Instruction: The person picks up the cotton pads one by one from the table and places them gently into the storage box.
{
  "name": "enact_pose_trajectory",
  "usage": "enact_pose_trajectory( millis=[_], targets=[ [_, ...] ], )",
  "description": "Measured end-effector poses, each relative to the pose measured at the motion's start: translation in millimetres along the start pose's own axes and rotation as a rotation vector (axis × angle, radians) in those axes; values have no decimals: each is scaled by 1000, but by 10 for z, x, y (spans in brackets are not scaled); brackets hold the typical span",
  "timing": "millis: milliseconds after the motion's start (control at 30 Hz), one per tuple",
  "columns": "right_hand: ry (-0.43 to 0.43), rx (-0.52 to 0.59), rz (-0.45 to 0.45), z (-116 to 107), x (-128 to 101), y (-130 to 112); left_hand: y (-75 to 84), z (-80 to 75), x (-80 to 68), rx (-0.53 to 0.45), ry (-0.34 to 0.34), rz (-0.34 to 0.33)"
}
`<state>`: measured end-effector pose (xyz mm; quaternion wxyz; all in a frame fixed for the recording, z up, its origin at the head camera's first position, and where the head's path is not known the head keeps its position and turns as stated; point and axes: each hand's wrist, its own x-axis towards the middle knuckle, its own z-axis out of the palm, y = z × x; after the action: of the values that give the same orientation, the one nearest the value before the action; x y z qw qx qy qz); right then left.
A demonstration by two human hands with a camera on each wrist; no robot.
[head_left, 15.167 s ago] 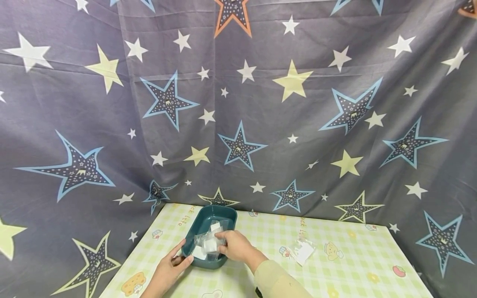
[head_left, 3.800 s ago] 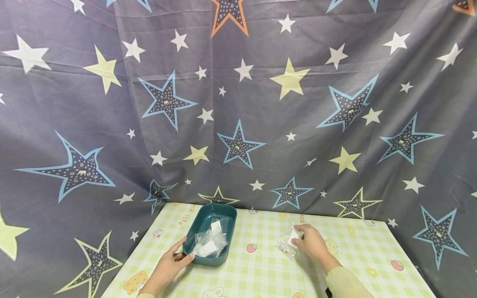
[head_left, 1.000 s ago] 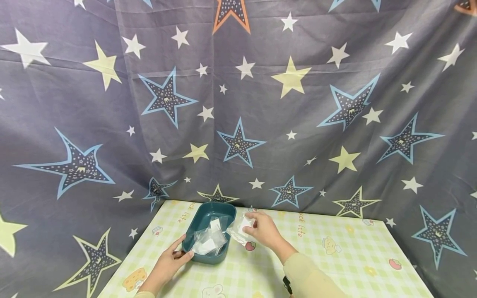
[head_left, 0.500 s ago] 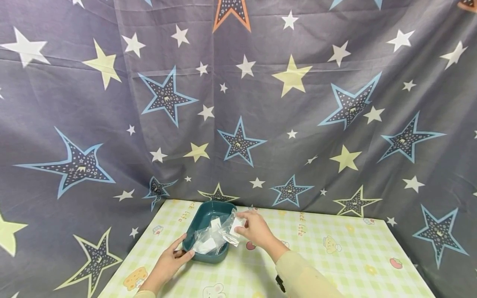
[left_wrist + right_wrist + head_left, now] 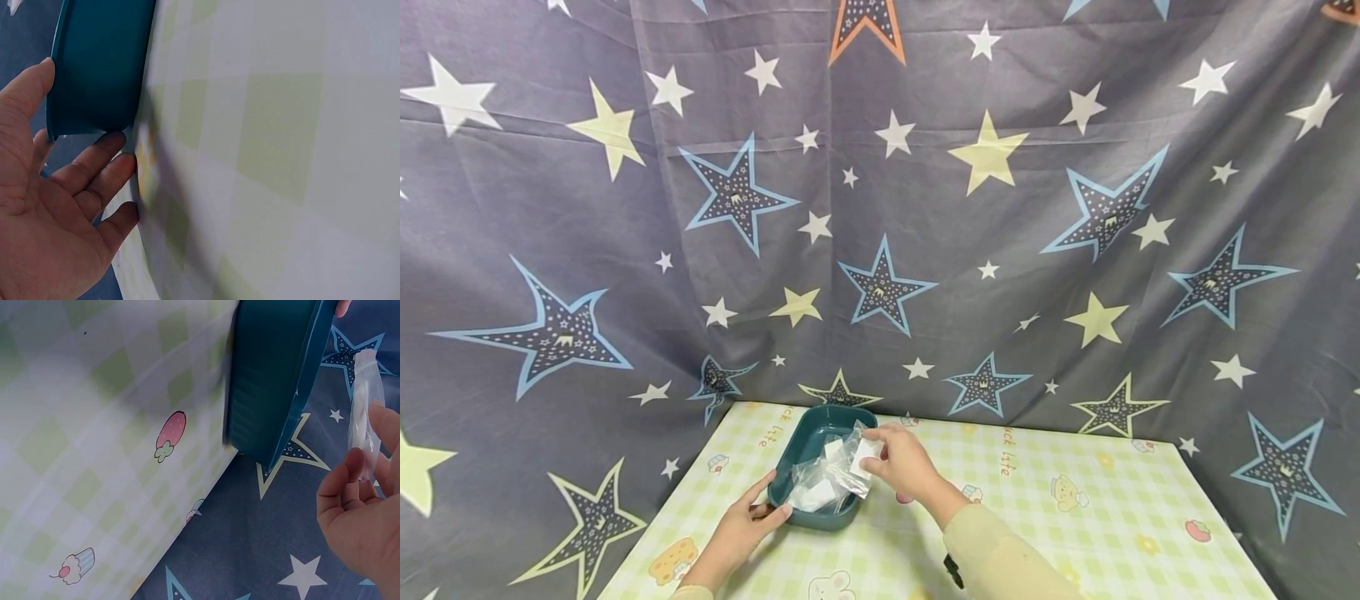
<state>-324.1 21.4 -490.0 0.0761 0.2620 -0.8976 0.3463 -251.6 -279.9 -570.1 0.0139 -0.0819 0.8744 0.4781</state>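
Note:
A dark teal tray stands near the table's far left corner and holds several clear packets with white pads. My right hand pinches another clear packet over the tray's right rim. My left hand touches the tray's near left corner, thumb on the rim and fingers against its side.
The table carries a green and white checked cloth with cartoon prints. A dark star-patterned curtain hangs close behind and to the left of it. My pale yellow sleeve crosses the table's front.
My right hand has carried the clear packet leftward from the table's right side to the tray's right rim. The left hand has stayed on the tray.

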Motion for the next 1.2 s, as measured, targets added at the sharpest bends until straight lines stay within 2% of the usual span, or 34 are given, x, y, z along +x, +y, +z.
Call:
enact_pose_trajectory(
  millis=[600,1200],
  targets=[
    [-20,10,9,49,5,-63,-32,13,1,-11,7,6],
    [-22,13,-49,126,16,-104,-16,23,5,-35,9,13]
  ],
)
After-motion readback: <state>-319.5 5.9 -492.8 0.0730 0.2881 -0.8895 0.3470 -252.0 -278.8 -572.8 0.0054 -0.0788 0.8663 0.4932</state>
